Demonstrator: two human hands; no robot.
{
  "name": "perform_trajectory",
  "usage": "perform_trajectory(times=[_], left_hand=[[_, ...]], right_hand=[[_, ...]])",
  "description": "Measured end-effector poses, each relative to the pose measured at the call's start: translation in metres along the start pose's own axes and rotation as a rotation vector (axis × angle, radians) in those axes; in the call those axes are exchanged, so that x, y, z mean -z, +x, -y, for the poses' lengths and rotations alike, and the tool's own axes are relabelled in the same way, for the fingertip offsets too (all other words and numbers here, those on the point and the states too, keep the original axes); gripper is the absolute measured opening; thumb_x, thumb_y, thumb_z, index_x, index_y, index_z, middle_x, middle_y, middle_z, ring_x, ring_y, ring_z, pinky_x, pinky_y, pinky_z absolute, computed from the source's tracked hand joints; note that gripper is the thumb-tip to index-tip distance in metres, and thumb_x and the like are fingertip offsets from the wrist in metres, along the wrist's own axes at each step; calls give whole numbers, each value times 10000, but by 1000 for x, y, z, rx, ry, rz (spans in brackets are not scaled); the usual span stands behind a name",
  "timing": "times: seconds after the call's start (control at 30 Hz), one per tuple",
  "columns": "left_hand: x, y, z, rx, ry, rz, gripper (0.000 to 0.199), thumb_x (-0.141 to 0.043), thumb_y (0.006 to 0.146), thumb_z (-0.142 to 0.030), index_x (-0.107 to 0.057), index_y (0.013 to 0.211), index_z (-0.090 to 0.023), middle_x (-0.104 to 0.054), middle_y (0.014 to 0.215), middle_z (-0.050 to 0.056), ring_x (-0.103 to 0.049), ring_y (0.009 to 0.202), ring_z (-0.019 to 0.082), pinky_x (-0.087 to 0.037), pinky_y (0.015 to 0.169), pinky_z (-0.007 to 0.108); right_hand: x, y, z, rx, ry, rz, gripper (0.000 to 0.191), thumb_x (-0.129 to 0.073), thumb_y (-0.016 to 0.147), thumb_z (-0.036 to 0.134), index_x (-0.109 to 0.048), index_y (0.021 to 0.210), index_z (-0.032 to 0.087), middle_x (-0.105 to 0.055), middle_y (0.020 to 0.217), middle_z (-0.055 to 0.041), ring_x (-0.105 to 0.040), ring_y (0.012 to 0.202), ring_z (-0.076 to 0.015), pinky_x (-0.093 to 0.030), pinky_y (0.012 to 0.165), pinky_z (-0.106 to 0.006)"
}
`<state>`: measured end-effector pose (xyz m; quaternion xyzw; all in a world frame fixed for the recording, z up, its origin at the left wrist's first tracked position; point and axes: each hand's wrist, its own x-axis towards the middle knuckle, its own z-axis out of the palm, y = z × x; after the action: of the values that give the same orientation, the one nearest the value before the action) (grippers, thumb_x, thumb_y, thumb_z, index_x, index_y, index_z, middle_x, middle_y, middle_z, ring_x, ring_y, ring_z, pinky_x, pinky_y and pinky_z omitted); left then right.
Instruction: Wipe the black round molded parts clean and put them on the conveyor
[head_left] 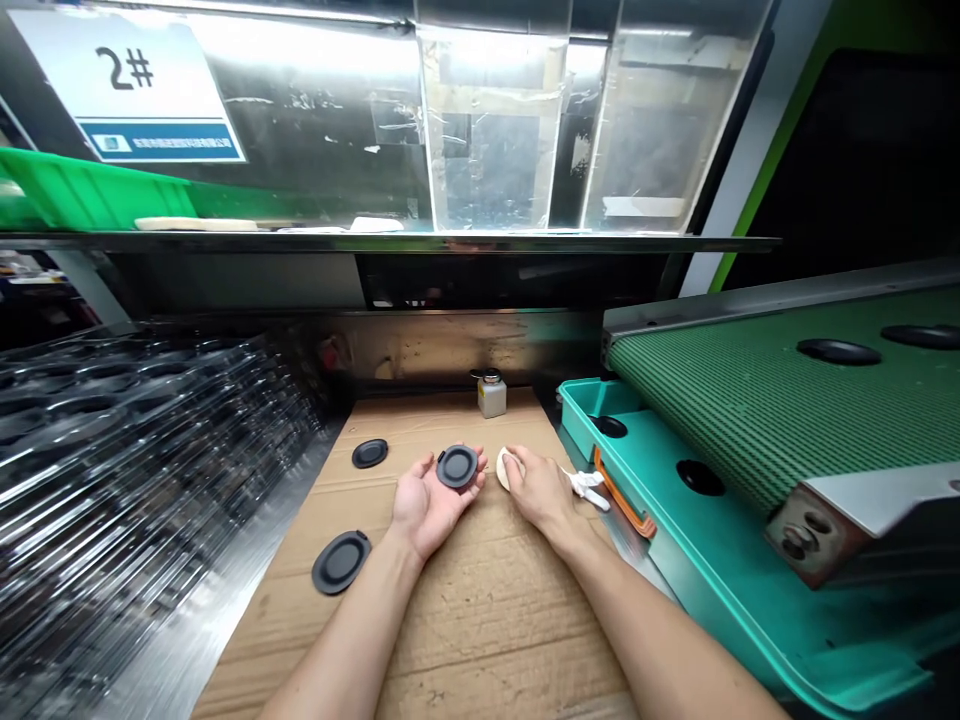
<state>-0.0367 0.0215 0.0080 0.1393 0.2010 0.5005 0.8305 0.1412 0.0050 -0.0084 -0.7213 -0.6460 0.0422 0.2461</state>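
The black tabbed disc (457, 467) was cradled in the curled, upturned left hand (430, 505); at three o'clock from it, a pale pad (501, 470) was pinched by the right hand (541, 487). The disc was judged light and slightly flexible, best gripped by its rim.

Free central cardboard (487, 620), room beneath conveyor (750, 385) apparently tight

Matt and Glossy Finishes Were Seen

At the frame's centre, a disc (457, 467) was finished in smooth, matt plastic. Below, matt, creased cardboard (487, 620) was seen. At far left, trays (142, 460) were formed of clear, glossy plastic. At right, a ribbed belt (750, 375) was edged by a smooth metal rail (720, 305). At top, a shiny metal panel (330, 120) was scuffed.
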Motion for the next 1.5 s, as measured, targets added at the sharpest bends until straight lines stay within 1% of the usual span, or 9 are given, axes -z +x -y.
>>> perform_trajectory(times=[0.27, 0.47, 0.63, 0.83, 1.03, 1.2, 1.3, 1.37, 1.5], left_hand=[[-2, -1, 0, 19, -19, 4, 299, -405, 876, -215, -586, 1081, -95, -601, 1169, 219, -616, 1046, 310, -550, 764, 434], [-5, -3, -2, 3, -42, 22, 255, -494, 901, -269, -594, 1035, -77, -615, 1128, 204, -625, 1038, 277, -551, 851, 413], [-6, -5, -3, 2, -73, 62, 452, -493, 897, -456, -600, 1017, -33, -655, 1018, 188, -673, 890, 205, -584, 749, 260], [-3, -6, -3, 57, -57, 77, 564, -369, 916, -538, -602, 1028, -37, -675, 981, 185, -685, 767, 152, -580, 649, 194], [-1, -4, -2, 7, -9, 47, 528, -370, 933, -492, -612, 1029, -33, -678, 999, 197, -684, 812, 173, -577, 683, 223], [1, -1, 6, -80, 148, 56, 375, -527, 886, -418, -628, 1031, -87, -657, 1090, 184, -661, 937, 248, -551, 832, 380], [-1, -1, 13, -142, 247, 89, 284, -582, 867, -346, -639, 1020, -113, -681, 1005, 139, -660, 907, 228, -542, 833, 382], [-2, -2, 15, -163, 299, 125, 262, -591, 865, -316, -641, 1025, -114, -684, 988, 130, -659, 897, 216, -540, 827, 366], [-1, -2, 13, -156, 323, 74, 263, -587, 867, -319, -627, 1035, -120, -678, 1013, 133, -656, 915, 214, -542, 823, 368]], right_hand=[[0, 1, -1, 0, 20, 25, 390, -348, 946, 452, -589, 1217, 309, -708, 1017, -56, -649, 952, -207, -425, 771, -283], [-2, 0, -2, -2, 16, 14, 396, -341, 943, 466, -590, 1213, 318, -706, 1023, -51, -651, 941, -215, -430, 765, -297], [-3, 0, -3, 11, 26, 2, 380, -350, 939, 465, -601, 1191, 330, -710, 1009, -46, -651, 955, -226, -434, 771, -309], [-4, -1, -3, 6, 29, -2, 390, -355, 930, 488, -605, 1186, 333, -712, 998, -55, -653, 947, -233, -433, 766, -316], [-3, 1, -4, -17, 102, 2, 388, -388, 914, 483, -625, 1164, 305, -705, 1013, -64, -643, 951, -233, -437, 773, -313], [8, -4, 11, -9, 465, -141, 447, -380, 913, 513, -571, 1187, 216, -703, 911, -50, -639, 808, -188, -452, 705, -269], [15, -12, 25, 125, 612, -22, 456, -386, 907, 537, -577, 1148, 201, -685, 774, -20, -615, 657, -156, -432, 597, -236], [16, -15, 28, 191, 565, 25, 410, -415, 897, 528, -604, 1100, 226, -688, 782, -11, -619, 657, -154, -422, 594, -231], [13, -11, 19, 91, 370, -115, 360, -418, 903, 494, -600, 1119, 271, -707, 856, -21, -652, 784, -189, -427, 679, -250]])
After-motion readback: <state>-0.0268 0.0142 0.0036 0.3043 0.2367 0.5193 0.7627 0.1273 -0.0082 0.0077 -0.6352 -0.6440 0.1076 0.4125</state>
